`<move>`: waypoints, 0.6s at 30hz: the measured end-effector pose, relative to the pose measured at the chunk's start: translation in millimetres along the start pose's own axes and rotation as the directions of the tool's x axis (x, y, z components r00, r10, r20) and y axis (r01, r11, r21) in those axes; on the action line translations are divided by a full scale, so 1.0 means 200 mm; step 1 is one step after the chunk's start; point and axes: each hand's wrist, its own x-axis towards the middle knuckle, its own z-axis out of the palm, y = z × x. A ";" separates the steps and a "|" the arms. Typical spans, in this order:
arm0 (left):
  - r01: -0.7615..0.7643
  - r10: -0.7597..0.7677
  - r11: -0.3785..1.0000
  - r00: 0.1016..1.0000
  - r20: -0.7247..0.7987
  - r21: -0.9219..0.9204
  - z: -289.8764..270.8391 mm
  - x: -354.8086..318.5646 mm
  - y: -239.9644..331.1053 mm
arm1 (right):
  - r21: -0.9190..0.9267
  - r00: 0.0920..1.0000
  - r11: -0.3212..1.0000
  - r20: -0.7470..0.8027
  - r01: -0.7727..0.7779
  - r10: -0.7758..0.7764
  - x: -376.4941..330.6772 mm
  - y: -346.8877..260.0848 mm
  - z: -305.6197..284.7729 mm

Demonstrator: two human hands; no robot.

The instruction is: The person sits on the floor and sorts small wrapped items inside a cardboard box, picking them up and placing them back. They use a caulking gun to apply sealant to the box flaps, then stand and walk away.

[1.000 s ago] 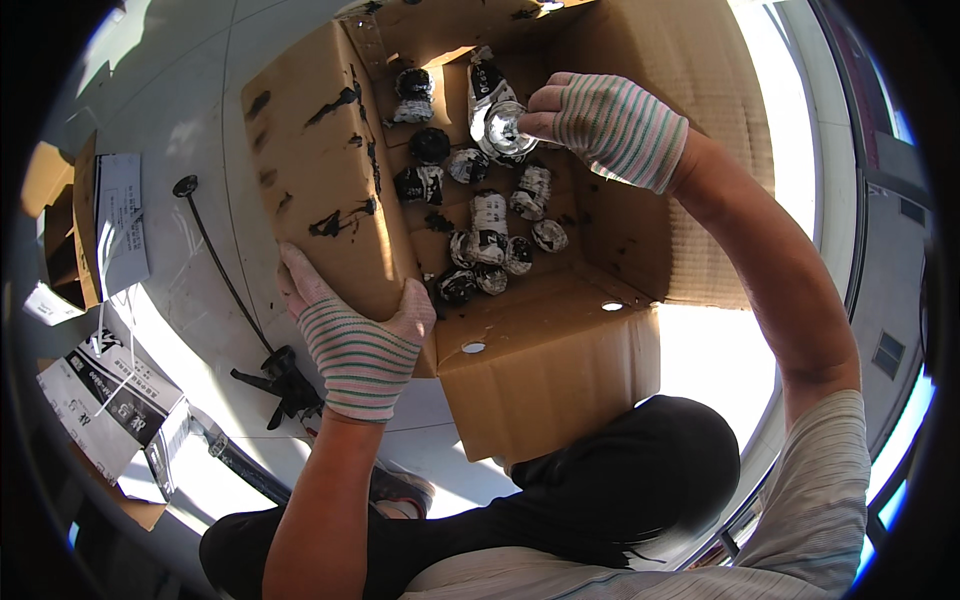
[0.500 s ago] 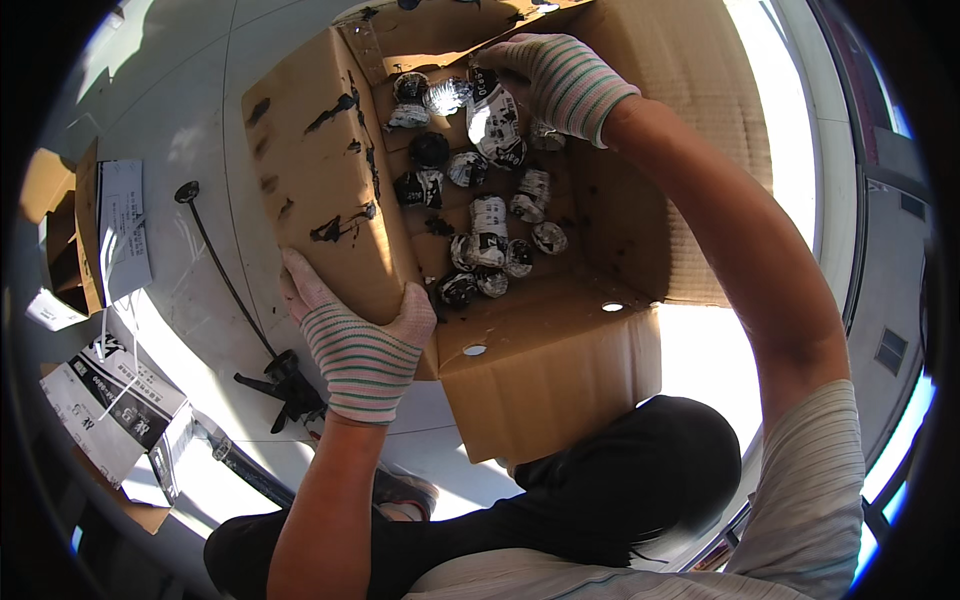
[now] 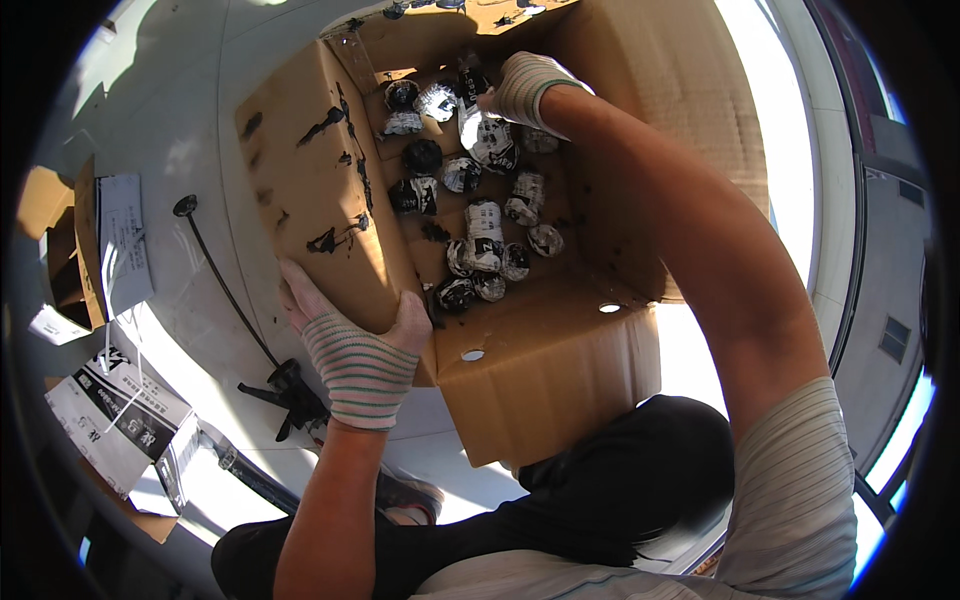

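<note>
An open cardboard box (image 3: 600,355), smeared with black on its flap, stands tilted toward me. My left hand (image 3: 358,350), in a striped knit glove, grips its near left side, thumb at the inner edge and fingers on the outside. Inside lie several crumpled black-and-white foil wrappers (image 3: 484,220), some balled up and stained black. Deep at the far end, my gloved right hand (image 3: 532,92) is curled against a longer crumpled wrapper (image 3: 490,140). The thumb side meets the wrapper's edge; the other fingertips are hidden behind the hand.
On the tiled floor to the left lies a caulking gun (image 3: 285,385) with a long thin rod. Farther left are an open carton (image 3: 72,250) and a white-and-black printed carton (image 3: 120,415) with loose white strapping. My dark-trousered knee (image 3: 640,470) is by the box's near flap.
My right hand has lowered deeper into the box, from the wrapper's top end to its side. The left hand keeps its hold on the box. The view has shifted slightly.
</note>
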 end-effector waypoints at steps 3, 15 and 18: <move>-0.014 0.014 1.000 1.000 0.002 -0.025 -0.01 0.00 -0.01 | 0.060 1.000 0.998 0.002 -0.013 0.013 0.02 0.02 0.05; -0.026 0.026 0.999 1.000 0.015 0.022 -0.01 -0.01 -0.01 | 0.427 0.995 0.904 -0.097 0.027 0.016 -0.15 0.07 0.13; -0.040 0.040 0.999 0.999 0.005 -0.005 -0.02 -0.01 -0.01 | 0.431 0.962 0.898 -0.272 0.088 0.037 -0.34 0.02 0.09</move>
